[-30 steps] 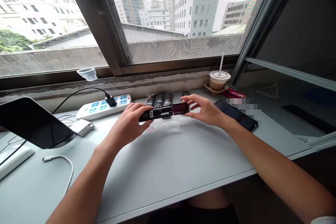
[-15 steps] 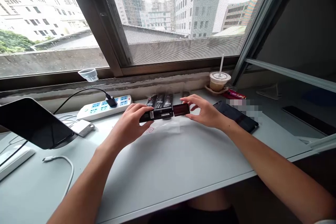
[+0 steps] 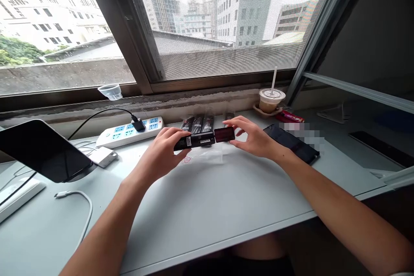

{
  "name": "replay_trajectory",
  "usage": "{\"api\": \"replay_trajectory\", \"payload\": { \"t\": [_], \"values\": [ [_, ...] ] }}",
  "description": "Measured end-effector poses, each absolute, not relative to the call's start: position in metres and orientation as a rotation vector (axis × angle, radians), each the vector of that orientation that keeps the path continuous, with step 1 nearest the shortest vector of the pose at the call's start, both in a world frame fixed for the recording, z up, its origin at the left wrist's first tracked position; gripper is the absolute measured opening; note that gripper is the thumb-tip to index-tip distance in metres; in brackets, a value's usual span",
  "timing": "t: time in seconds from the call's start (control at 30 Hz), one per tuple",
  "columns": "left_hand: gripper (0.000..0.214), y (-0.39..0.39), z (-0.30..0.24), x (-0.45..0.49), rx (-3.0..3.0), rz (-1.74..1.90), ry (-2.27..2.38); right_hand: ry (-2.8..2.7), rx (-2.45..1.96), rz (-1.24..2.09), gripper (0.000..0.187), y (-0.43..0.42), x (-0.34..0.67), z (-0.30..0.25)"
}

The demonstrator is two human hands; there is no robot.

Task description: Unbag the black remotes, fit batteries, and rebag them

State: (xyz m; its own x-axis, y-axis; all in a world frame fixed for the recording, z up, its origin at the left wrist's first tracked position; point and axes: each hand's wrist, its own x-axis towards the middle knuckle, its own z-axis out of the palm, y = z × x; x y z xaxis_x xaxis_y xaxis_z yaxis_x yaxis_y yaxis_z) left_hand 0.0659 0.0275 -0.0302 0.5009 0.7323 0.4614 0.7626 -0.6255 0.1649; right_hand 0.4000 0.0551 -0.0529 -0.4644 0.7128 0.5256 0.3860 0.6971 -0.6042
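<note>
My left hand (image 3: 163, 150) is closed on one end of a slim black device (image 3: 203, 139) with small white labels, held level above the desk. Fingers and thumb of my right hand (image 3: 254, 139) pinch the far end of a dark reddish, glossy piece (image 3: 224, 134). This piece lies in line with the device, end to end; whether the two are joined I cannot tell. Behind them, several black items in clear plastic wrapping (image 3: 198, 124) rest against the wall. Under the device lies a clear plastic bag (image 3: 210, 156).
On the left are a tablet on a stand (image 3: 42, 151), a power strip (image 3: 129, 131) with a black plug, a white charger (image 3: 102, 156) and a white cable (image 3: 86, 200). To the right stand an iced drink cup (image 3: 271, 100) and a black flat case (image 3: 291, 142). The desk edge (image 3: 226, 241) runs in front.
</note>
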Motion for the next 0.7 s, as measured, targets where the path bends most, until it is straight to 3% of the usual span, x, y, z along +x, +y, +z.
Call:
{"api": "replay_trajectory", "payload": {
  "t": [0.27, 0.47, 0.7],
  "values": [
    [0.038, 0.027, -0.031, 0.066, -2.655, -0.775, -1.337, -2.080, -0.841, 0.536, 0.055, 0.055, 0.402, -0.052],
    [0.039, 0.025, -0.030, 0.067, -2.621, -0.798, -1.356, -2.019, -0.842, 0.605, 0.036, 0.057, 0.401, -0.051],
    [0.039, 0.019, -0.025, 0.076, -2.563, -0.827, -1.282, -1.815, -0.952, 1.047, 0.045, 0.056, 0.397, -0.051]
  ]
}}
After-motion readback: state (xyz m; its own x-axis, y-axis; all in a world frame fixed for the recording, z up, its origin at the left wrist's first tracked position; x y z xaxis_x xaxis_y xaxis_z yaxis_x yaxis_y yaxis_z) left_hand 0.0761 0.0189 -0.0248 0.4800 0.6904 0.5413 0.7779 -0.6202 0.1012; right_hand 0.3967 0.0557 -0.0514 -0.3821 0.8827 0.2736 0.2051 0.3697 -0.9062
